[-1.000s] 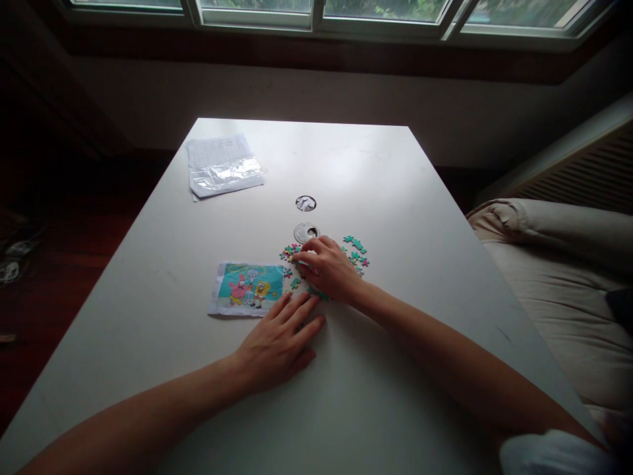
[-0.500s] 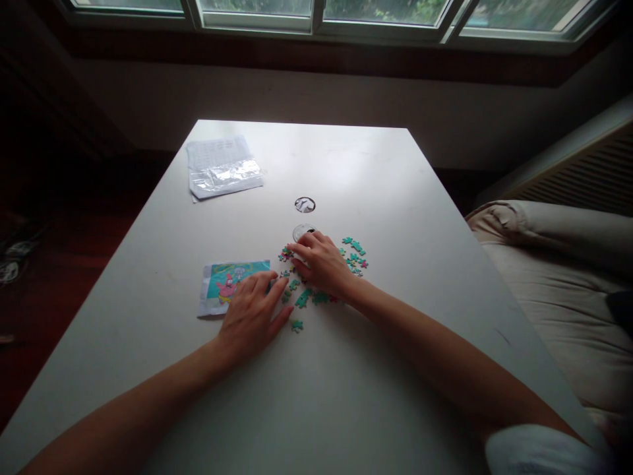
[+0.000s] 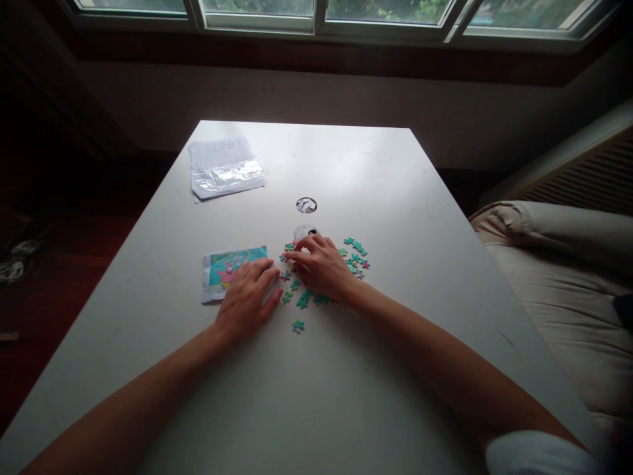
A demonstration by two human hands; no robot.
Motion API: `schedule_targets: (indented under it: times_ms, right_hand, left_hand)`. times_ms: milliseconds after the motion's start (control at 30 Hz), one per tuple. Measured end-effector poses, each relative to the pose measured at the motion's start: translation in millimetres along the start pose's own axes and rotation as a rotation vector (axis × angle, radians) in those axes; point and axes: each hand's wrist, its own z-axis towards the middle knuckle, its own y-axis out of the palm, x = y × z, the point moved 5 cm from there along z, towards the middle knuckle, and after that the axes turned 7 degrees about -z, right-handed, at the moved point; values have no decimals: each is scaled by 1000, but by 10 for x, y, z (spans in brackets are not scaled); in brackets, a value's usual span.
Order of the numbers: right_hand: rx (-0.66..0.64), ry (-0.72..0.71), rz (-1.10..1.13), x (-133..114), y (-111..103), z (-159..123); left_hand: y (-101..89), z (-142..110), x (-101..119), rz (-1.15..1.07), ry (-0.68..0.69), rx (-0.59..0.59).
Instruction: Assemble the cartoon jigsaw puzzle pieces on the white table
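Note:
My left hand (image 3: 247,295) lies with its fingers apart on the right part of a flat picture packet (image 3: 213,272), which shows a pink cartoon figure on turquoise. Part of the picture is hidden under the fingers. Small jigsaw puzzle pieces (image 3: 304,299), mostly green with some pink, are scattered around and under my right hand (image 3: 324,265). That hand is bent over them with its fingers apart, the fingertips at a little cluster of pieces (image 3: 291,247). Nothing shows held in it. One single puzzle piece (image 3: 297,326) lies nearer to me.
Papers in a clear plastic sleeve (image 3: 227,168) lie at the far left of the white table (image 3: 346,396). Two round shapes, a cable hole (image 3: 306,205) and a clear disc (image 3: 302,232), sit beyond the pieces. A beige couch (image 3: 534,277) stands at the right.
The picture packet has shifted slightly away from me and turned a little, my left hand moving along on it. My right hand's fingers have shifted slightly over the pieces.

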Motion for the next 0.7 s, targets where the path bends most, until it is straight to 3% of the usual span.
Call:
schedule_targets:
  times_ms: [233, 467, 700]
  right_hand:
    - [-27, -93, 98, -9, -38, -54]
    - [40, 55, 186, 284, -368, -181]
    - [69, 207, 331, 517, -559, -696]
  left_hand:
    - [-24, 19, -48, -9, -21, -3]
    - [3, 21, -31, 20, -8, -28]
    - [63, 5, 46, -1, 85, -26]
